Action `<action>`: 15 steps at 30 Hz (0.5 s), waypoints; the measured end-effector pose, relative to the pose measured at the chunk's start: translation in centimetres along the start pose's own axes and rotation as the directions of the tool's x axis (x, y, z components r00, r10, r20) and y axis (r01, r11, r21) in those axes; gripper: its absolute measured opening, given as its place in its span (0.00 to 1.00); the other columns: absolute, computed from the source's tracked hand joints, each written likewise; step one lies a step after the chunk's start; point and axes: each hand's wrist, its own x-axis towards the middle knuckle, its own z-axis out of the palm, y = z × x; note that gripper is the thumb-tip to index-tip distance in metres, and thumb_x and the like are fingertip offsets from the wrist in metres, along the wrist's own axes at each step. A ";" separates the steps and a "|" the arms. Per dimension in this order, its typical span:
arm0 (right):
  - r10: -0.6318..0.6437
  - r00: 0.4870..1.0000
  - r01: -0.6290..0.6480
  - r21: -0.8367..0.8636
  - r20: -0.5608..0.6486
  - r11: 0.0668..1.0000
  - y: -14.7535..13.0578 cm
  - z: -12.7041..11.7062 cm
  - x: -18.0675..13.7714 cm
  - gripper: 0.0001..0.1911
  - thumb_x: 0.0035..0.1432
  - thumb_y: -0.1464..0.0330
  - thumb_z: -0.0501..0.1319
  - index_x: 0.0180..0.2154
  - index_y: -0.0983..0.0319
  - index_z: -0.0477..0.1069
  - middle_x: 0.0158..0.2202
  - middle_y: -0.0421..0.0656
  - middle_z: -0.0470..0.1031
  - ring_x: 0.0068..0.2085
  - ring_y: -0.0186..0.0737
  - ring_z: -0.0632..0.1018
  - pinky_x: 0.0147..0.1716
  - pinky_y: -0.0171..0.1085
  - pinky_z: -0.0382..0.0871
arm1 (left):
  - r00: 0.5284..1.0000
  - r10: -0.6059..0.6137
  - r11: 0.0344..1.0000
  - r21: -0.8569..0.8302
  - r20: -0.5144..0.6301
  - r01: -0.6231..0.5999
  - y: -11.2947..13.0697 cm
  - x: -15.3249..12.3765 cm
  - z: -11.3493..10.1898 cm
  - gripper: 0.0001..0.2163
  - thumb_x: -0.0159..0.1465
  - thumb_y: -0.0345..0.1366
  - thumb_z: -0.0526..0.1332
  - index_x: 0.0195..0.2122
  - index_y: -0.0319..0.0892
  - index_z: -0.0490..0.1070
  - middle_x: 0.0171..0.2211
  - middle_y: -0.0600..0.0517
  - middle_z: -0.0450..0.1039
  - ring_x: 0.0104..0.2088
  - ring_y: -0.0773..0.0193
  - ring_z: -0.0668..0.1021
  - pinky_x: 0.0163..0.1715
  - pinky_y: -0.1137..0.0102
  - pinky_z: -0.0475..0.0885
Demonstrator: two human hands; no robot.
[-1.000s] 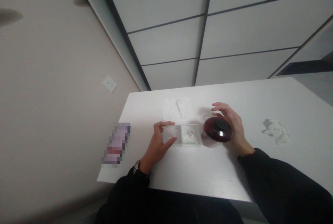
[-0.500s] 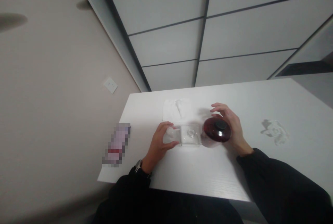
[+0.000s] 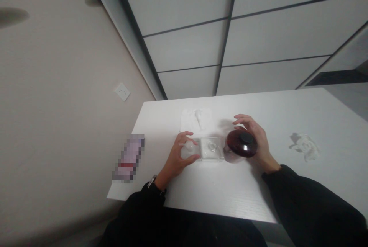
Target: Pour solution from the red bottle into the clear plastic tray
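Observation:
Three containers stand side by side between my hands. My left hand [image 3: 182, 153] curves around the leftmost, a clear container with a whitish pump-like top [image 3: 189, 147], thumb on the near side and fingers on the far side. Touching or nearly touching it is a clear square container [image 3: 212, 153] with a round knob on top. At the right stands a clear jar with a glossy dark red lid [image 3: 240, 145] and black knob. My right hand [image 3: 257, 134] cups the jar from the right, its upper fingers stretched out behind the lid. The right thumb is hidden.
On the white table [image 3: 212, 191], a white sheet of tissue [image 3: 188, 118] with a small whitish object [image 3: 199, 118] lies behind the containers. A crumpled tissue [image 3: 304, 145] is at the right. A blurred-out pinkish item [image 3: 128, 159] lies at the left edge.
My left fingers have shifted slightly, and more of the pump-like top shows between them. The jar and my right hand appear a touch farther right; the view has moved a little.

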 end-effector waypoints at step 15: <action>-0.010 0.999 0.010 -0.001 0.044 1.000 0.4 -0.3 0.0 0.19 0.68 0.49 0.59 0.36 0.54 0.80 0.52 0.44 0.74 0.57 0.49 0.73 0.47 0.42 0.70 | 0.999 -0.038 0.999 -0.024 0.005 0.038 -0.1 0.0 -0.2 0.20 0.66 0.46 0.70 0.52 0.47 0.66 0.63 0.42 0.66 0.64 0.47 0.70 0.67 0.49 0.63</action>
